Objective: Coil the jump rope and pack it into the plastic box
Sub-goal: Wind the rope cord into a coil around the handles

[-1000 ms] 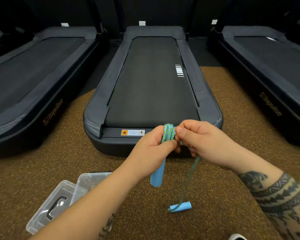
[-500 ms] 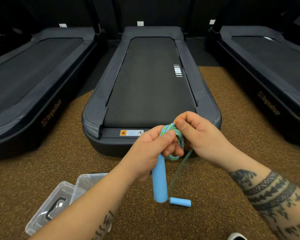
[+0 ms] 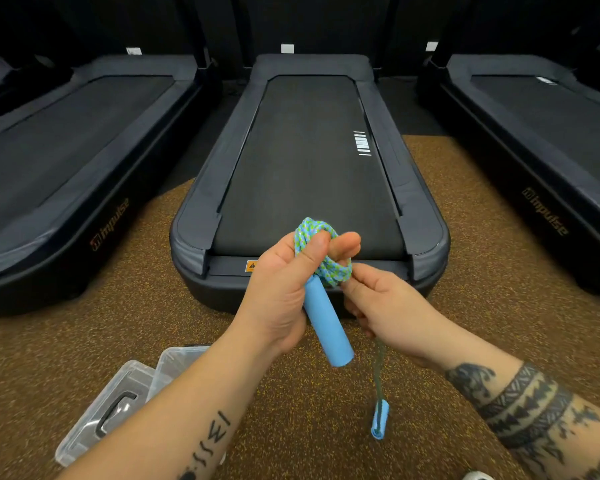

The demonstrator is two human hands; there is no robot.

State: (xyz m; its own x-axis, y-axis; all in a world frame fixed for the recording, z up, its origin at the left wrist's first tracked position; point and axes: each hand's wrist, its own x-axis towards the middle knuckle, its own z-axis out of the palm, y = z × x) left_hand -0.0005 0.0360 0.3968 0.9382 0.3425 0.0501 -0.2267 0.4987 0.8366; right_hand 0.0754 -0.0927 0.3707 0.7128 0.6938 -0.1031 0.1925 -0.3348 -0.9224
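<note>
My left hand (image 3: 284, 289) grips a blue foam handle (image 3: 326, 323) of the jump rope, thumb pressing the coiled blue-green rope (image 3: 312, 233) wound at the handle's top. My right hand (image 3: 392, 310) pinches the rope's loose strand just right of the coil. That strand (image 3: 380, 368) hangs down from my right hand to the second blue handle (image 3: 380, 422), which dangles above the floor. The clear plastic box (image 3: 174, 365) stands open on the floor at lower left, partly hidden by my left forearm, with its lid (image 3: 108, 410) beside it.
A dark treadmill (image 3: 309, 161) lies straight ahead, its rear edge just beyond my hands. Two more treadmills (image 3: 66, 140) flank it, the right one (image 3: 551, 133) across a strip of speckled brown rubber floor (image 3: 49, 358).
My right hand has dropped from above the coil to its lower right, bringing the strand around. The gripped handle has tilted and the hanging handle now dangles upright.
</note>
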